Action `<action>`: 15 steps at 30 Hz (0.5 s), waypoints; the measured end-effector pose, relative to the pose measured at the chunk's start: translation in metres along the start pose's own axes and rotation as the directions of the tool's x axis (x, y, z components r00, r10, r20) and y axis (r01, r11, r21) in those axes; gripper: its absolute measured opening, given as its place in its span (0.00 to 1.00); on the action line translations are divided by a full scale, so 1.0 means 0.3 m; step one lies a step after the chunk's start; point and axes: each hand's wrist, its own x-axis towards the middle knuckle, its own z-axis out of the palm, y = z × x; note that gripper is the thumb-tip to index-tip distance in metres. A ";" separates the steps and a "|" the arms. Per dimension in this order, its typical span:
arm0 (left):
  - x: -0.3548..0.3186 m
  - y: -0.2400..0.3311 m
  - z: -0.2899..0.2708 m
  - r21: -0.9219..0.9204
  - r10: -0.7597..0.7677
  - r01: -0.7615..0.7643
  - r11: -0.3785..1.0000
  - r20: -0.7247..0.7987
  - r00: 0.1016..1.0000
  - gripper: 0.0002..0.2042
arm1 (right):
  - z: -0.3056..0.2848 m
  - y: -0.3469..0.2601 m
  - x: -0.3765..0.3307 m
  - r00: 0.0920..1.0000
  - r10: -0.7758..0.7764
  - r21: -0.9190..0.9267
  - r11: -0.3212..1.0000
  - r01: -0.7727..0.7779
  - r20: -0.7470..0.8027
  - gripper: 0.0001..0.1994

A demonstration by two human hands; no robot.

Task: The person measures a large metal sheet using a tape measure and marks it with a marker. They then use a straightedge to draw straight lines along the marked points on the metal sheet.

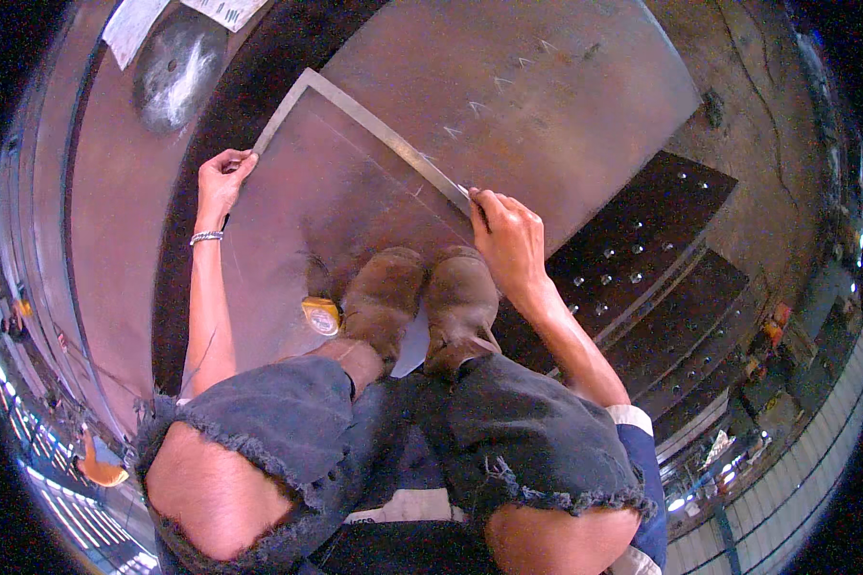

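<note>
An L-shaped metal square (364,117) lies on a large brown steel plate (547,96), its corner pointing away from me. My left hand (223,180) pinches the end of its shorter arm at the plate's left side. At the end of the longer arm, my right hand (510,235) is closed with thumb and forefinger on the metal. A small pale tip shows at those fingertips; I cannot make out what it is. Faint lines and several chalked V-shaped marks run across the plate. A yellow tape measure (321,315) rests beside my left boot.
My brown boots (384,287) stand on the plate, knees bent. Dark steel plates with holes (633,240) lie to the right. A dark gap (187,220) runs along the left edge. A grey oval patch (177,72) and papers (131,29) are at the far left.
</note>
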 end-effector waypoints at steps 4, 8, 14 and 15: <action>0.002 0.002 0.003 0.004 -0.033 0.033 0.999 -0.004 0.999 0.15 | 0.032 -0.003 0.013 0.998 0.002 -0.050 0.999 0.001 0.069 0.07; 0.001 -0.001 0.007 0.015 -0.031 0.031 0.999 -0.013 0.999 0.15 | 0.036 -0.011 0.026 1.000 0.025 -0.062 0.998 -0.024 0.012 0.07; 0.010 -0.009 0.011 0.006 -0.030 0.030 1.000 -0.002 1.000 0.14 | 0.055 -0.004 0.052 0.999 -0.034 -0.075 0.997 0.037 0.043 0.06; 0.009 -0.016 0.008 0.000 -0.045 0.045 0.999 0.004 0.999 0.13 | 0.060 -0.009 0.056 0.998 -0.048 -0.067 0.996 0.050 0.036 0.06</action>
